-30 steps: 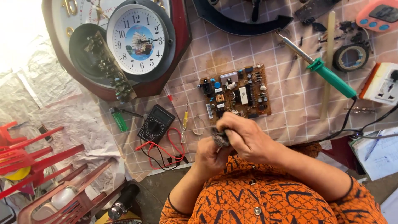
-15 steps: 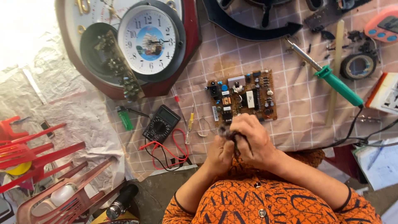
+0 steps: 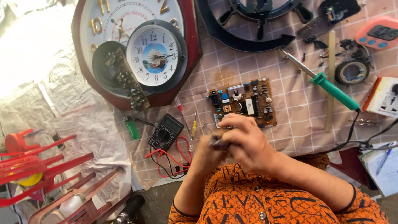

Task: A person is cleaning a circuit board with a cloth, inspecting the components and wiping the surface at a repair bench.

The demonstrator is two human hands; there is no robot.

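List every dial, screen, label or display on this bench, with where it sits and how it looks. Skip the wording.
Small clock face: upper left, round, white with a sailing-ship picture, dark rim.
Large clock: beneath it, dark red frame, pale dial, gold numerals.
Multimeter: left of the hands, black, round selector; screen too small to tell.
Circuit board: centre, brown, with a white rectangular label.
Pink device: top right, dark panel, blue buttons.

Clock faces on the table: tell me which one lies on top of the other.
The small round white clock face with the sailing-ship picture lies on top. It overlaps the large cream dial with gold numerals in the dark red wooden case, which is cut off by the frame's top edge.
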